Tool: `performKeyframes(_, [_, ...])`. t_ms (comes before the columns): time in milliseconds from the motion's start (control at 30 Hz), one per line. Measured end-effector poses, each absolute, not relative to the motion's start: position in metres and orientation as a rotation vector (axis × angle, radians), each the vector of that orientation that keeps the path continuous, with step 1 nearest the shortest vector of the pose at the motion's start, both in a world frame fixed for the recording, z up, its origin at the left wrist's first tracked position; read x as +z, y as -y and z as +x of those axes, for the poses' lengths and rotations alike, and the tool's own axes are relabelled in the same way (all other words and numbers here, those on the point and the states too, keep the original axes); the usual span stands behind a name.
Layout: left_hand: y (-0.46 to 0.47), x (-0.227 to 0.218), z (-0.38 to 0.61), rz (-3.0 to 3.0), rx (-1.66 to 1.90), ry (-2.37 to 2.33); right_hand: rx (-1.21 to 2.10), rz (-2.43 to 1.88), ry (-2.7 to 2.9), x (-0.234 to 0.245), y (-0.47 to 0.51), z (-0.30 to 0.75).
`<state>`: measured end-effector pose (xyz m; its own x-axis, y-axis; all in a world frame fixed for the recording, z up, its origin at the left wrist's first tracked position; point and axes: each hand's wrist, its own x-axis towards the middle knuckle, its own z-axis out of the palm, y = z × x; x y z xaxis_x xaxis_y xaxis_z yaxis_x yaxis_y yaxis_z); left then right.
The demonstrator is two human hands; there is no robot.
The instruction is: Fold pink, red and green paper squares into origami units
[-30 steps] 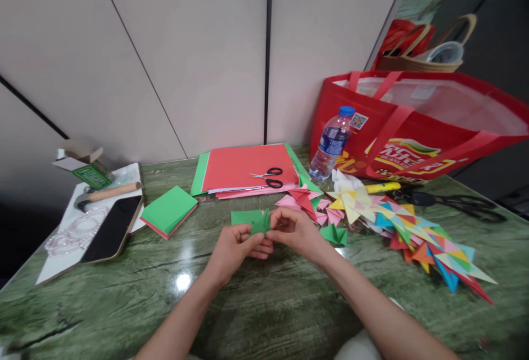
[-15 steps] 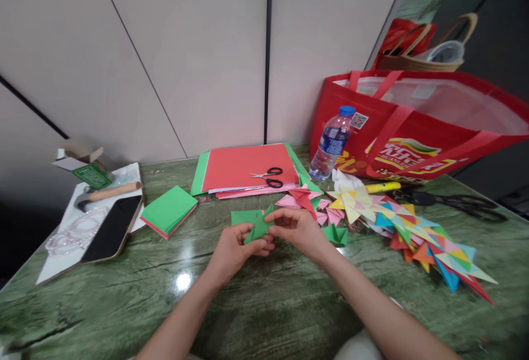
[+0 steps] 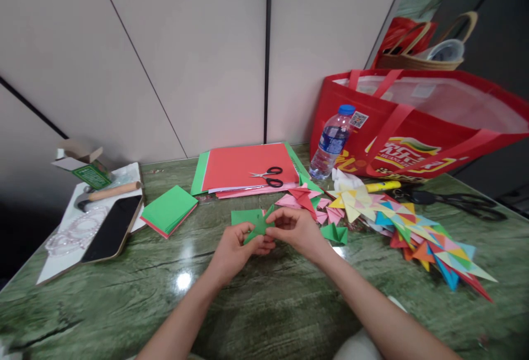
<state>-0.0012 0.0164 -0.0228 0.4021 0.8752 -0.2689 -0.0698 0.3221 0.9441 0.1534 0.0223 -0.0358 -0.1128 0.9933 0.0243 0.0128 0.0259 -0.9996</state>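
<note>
A partly folded piece of green origami paper [image 3: 259,228] is held up between both hands at the middle of the table. My left hand [image 3: 239,247] grips its lower left side, thumb in front and fingers behind. With thumb and forefinger, my right hand [image 3: 294,230] pinches the pointed flap on its right. Just behind lies a flat green paper sheet [image 3: 242,216], partly hidden by the folded piece. Right of my right hand sits a folded green paper piece [image 3: 335,234], close to several pink folded pieces [image 3: 330,214].
Small scissors [image 3: 268,176] lie on red sheets [image 3: 243,164] at the back. Green squares [image 3: 169,208], a phone [image 3: 113,230] and a sickle [image 3: 111,191] are on the left. A water bottle [image 3: 332,145], red bag [image 3: 413,128] and multicoloured folded-paper chain [image 3: 417,222] stand or lie right.
The right fingers have shifted very slightly on the flap, and the green folded piece is tilted a little differently. Everything else looks the same.
</note>
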Motion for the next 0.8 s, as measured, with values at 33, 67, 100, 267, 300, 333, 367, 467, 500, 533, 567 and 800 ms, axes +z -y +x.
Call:
performKeyframes(33, [-0.016, -0.022, -0.001, 1.063, 0.759, -0.960, 1.261, -1.152, 1.321, -0.036, -0.022, 0.153])
performKeyframes(67, [-0.016, -0.021, -0.001, 1.076, 0.758, -0.968, 1.264, -1.155, 1.328, -0.036, -0.022, 0.152])
performKeyframes(100, [-0.016, -0.021, 0.000, 1.092, 0.760, -0.981, 1.268, -1.155, 1.336, -0.035, -0.021, 0.152])
performKeyframes(267, [-0.017, -0.024, -0.001, 1.132, 0.767, -1.008, 1.238, -1.164, 1.422, -0.035, -0.018, 0.149])
performKeyframes(300, [-0.017, -0.025, -0.001, 1.130, 0.756, -0.989, 1.241, -1.164, 1.428, -0.035, -0.018, 0.150])
performKeyframes(333, [-0.017, -0.025, -0.002, 1.124, 0.741, -0.962, 1.249, -1.162, 1.429, -0.035, -0.018, 0.150])
performKeyframes(367, [-0.017, -0.026, -0.002, 1.109, 0.728, -0.931, 1.259, -1.154, 1.423, -0.035, -0.019, 0.151])
performKeyframes(467, [-0.016, -0.024, -0.004, 1.005, 0.712, -0.802, 1.280, -1.115, 1.401, -0.035, -0.022, 0.156])
performKeyframes(500, [-0.015, -0.024, -0.005, 0.969, 0.713, -0.756, 1.289, -1.101, 1.399, -0.035, -0.024, 0.159])
performKeyframes(533, [-0.014, -0.023, -0.005, 0.940, 0.717, -0.714, 1.299, -1.088, 1.399, -0.034, -0.024, 0.161])
performKeyframes(567, [-0.013, -0.021, -0.006, 0.919, 0.719, -0.674, 1.312, -1.077, 1.401, -0.033, -0.025, 0.163])
performKeyframes(800, [-0.011, -0.015, -0.008, 0.910, 0.662, -0.561, 1.460, -0.986, 1.316, -0.031, -0.026, 0.173])
